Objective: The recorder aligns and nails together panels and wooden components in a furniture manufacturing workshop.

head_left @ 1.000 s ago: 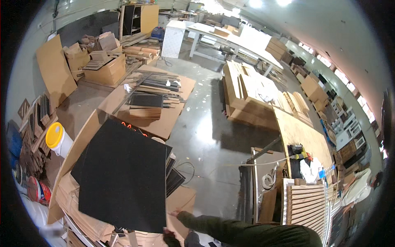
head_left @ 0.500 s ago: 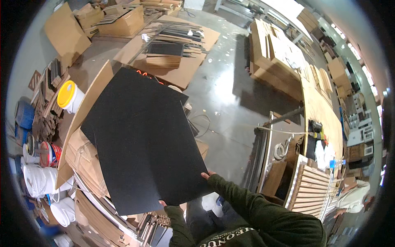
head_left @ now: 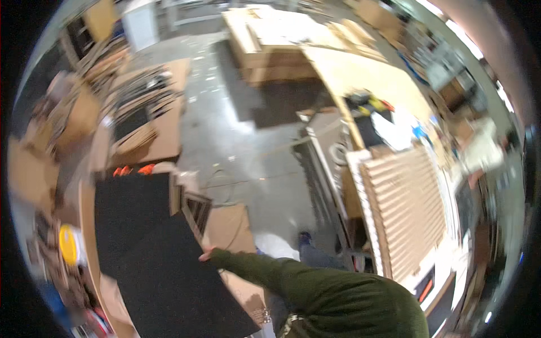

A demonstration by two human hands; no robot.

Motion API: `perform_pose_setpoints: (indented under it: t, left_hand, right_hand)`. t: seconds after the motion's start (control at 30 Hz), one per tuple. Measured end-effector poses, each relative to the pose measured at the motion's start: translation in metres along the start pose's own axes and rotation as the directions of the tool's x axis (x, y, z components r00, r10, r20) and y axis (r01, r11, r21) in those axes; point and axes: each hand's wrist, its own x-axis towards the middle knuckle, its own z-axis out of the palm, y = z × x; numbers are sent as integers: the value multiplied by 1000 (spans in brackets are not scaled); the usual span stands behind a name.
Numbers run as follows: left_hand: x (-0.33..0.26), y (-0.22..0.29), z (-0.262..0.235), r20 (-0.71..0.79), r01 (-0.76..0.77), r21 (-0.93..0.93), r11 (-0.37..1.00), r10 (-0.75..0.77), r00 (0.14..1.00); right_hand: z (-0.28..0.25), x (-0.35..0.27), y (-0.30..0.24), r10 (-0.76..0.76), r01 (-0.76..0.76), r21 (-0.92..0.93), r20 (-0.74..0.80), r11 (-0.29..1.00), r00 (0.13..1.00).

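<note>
A large flat black panel point(head_left: 177, 276) fills the lower left, running out of the picture at the bottom. My right hand point(head_left: 207, 254) grips its right edge, the green sleeve reaching across from the lower right. Beneath or behind it shows another black panel point(head_left: 131, 208); whether the two touch, I cannot tell. My left hand is out of the picture. Just right of the panels, a brown slatted stack of frames point(head_left: 197, 213) is partly covered, with cardboard point(head_left: 230, 228) beside it.
A tan upright board point(head_left: 88, 242) borders the panels on the left, with a yellow-lidded bucket point(head_left: 70, 245) beyond. To my right stand a ribbed wooden stack point(head_left: 406, 205) and a pale worktable point(head_left: 366, 73). Wood strips point(head_left: 138, 90) lie on cardboard ahead. A person point(head_left: 479, 149) is at far right.
My view has swung to the right, so the scene slides left and down. My left hand has gone out of the picture. My right hand still grips the panel's edge.
</note>
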Motion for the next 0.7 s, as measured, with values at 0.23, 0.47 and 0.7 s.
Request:
perform_pose_setpoints:
  t: [0.23,0.47,0.7]
  left_hand:
    - [40,89,41,185,-242,371,897,184,965]
    - [58,94,178,616,-422,433,796,81,784]
    - [18,49,320,886,-606,381,699,-89,454]
  right_hand:
    - [131,-150,-181,-177,128,464,63,877,982]
    - [32,-285,-246,-408,466,366,-227,806,884]
    - [-58,-508,-302,-897,443,895,-149,56,415]
